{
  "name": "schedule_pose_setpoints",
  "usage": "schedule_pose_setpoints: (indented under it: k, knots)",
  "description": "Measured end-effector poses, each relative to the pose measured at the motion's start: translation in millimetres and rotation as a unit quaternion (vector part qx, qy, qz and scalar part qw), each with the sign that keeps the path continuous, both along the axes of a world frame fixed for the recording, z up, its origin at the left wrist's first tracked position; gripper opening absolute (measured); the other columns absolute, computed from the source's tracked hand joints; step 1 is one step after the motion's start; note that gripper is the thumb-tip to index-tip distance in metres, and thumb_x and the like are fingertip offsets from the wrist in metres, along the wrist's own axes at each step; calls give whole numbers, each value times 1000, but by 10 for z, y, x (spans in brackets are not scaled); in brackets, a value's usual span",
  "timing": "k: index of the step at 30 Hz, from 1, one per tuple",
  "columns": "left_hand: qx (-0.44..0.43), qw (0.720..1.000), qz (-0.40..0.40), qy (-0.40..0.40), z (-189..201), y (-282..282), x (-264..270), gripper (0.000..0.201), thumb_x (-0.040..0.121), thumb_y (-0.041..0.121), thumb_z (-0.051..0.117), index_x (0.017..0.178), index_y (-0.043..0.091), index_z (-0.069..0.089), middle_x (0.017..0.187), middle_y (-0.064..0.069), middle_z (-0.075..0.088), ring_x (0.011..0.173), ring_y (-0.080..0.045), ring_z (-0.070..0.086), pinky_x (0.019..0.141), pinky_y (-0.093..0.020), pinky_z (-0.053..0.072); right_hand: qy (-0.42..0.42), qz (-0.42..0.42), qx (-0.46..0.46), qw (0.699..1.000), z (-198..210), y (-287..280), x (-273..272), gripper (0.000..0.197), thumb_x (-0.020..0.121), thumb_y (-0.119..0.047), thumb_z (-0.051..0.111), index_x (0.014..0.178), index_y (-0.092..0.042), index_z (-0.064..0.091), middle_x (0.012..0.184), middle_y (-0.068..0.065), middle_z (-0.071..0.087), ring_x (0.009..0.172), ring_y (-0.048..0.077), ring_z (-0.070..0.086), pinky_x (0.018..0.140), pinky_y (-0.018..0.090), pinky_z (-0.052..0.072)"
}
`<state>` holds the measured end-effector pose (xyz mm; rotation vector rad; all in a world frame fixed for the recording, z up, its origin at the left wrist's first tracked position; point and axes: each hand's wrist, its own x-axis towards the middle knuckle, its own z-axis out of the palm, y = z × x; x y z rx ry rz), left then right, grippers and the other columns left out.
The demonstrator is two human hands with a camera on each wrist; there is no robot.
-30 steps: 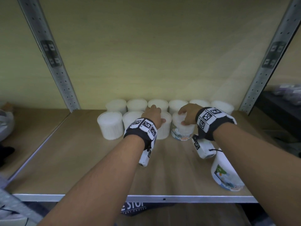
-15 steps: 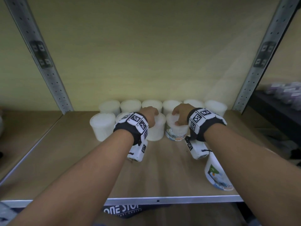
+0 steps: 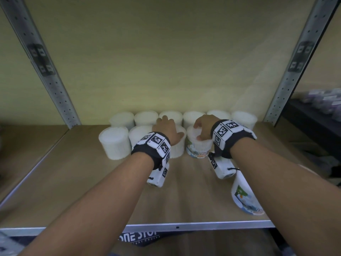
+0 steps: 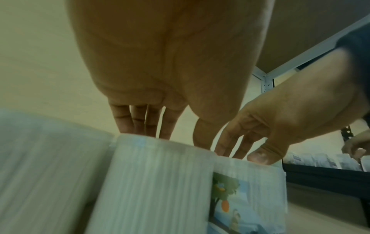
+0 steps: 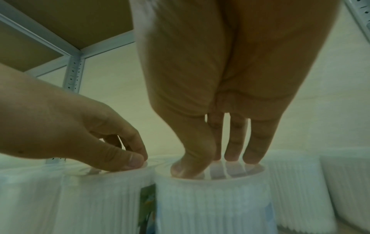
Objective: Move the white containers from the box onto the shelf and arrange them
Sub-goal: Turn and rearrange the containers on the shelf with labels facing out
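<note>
White cotton-bud containers stand in two rows at the back of the shelf [image 3: 73, 182]. My left hand [image 3: 166, 129] lies over the plain third container of the front row [image 3: 178, 148], its fingertips [image 4: 140, 121] down on the lid. My right hand [image 3: 203, 126] is on the labelled container [image 3: 198, 149] beside it, with thumb and fingertips [image 5: 232, 152] pressing on the clear lid [image 5: 210, 174]. The two containers touch. One more labelled container [image 3: 243, 198] leans near the front right, partly hidden by my right forearm.
Grey perforated uprights [image 3: 55, 85] [image 3: 287, 85] frame the bay in front of a pale back wall. The shelf's metal front edge [image 3: 184, 227] runs below my forearms. A dark item with white lettering [image 3: 140, 237] lies under the shelf. A dark shelf of goods [image 3: 323, 111] stands to the right.
Both hands stay on the same two front-row containers. The head view has shifted a little, so the rows sit further left in the picture.
</note>
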<state>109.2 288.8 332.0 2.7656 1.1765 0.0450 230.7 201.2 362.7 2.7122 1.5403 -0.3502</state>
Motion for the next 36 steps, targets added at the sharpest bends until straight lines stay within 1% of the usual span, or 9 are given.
schedule_pose_setpoints:
  k: [7,9,12,14,16,20,25,30,36]
  knots:
    - [-32,999,-24,12,68,49,-23,59,91,45,53,140,13,43,144,-10,38,133,-29,37,107,-43,39,-6,4,-6,1000,3,3,-3,58,84,-22,71,137,-12,50,141,7,49,126,23,51,100,27,42]
    - [-51,997,-46,21,97,48,-32,56,94,35,53,144,15,38,148,-8,35,135,-28,37,109,-41,37,-3,3,-8,1000,11,2,-8,58,84,-21,71,137,-12,49,141,7,49,126,24,51,100,28,42]
    - [-65,994,-80,38,183,15,-19,55,95,11,50,148,14,33,151,-9,35,136,-27,39,109,-32,36,-3,3,-13,1000,28,4,-13,59,85,-22,70,138,-11,48,142,7,48,127,23,50,100,27,42]
    - [-67,993,-89,41,234,-18,-14,56,94,3,47,148,13,33,151,-10,36,137,-27,40,109,-31,35,-4,5,-19,1000,38,11,-20,60,86,-22,69,139,-10,47,143,7,47,128,23,50,101,27,41]
    - [-70,994,-83,19,246,-11,-27,53,94,5,48,145,13,36,149,-11,37,135,-27,40,108,-31,36,-3,5,-24,1000,47,20,-20,60,86,-22,68,140,-10,46,144,7,47,129,23,49,102,26,40]
    - [-38,998,-32,-47,171,39,-54,48,92,30,56,136,12,46,140,-14,40,130,-30,40,106,-41,40,-1,3,-28,1000,52,13,-17,61,88,-21,67,142,-11,43,146,7,44,131,23,48,104,27,39]
    - [-10,1000,-3,-11,61,41,-25,59,89,48,55,132,8,48,137,-15,42,127,-32,40,103,-43,41,-13,7,-31,999,45,19,-27,61,86,-22,68,141,-10,44,145,7,45,130,24,49,103,28,40]
    - [-3,1000,-16,10,52,46,-5,61,89,50,55,132,7,49,135,-15,45,124,-31,45,101,-43,43,-17,5,-33,999,35,21,-33,61,87,-23,67,142,-11,43,145,7,45,130,24,49,103,28,40]
    - [-21,998,-39,33,131,68,-14,58,92,42,55,136,6,45,138,-16,43,125,-30,47,103,-38,42,-13,5,-30,999,44,11,-33,61,89,-23,65,143,-11,41,146,8,44,131,24,47,104,27,39]
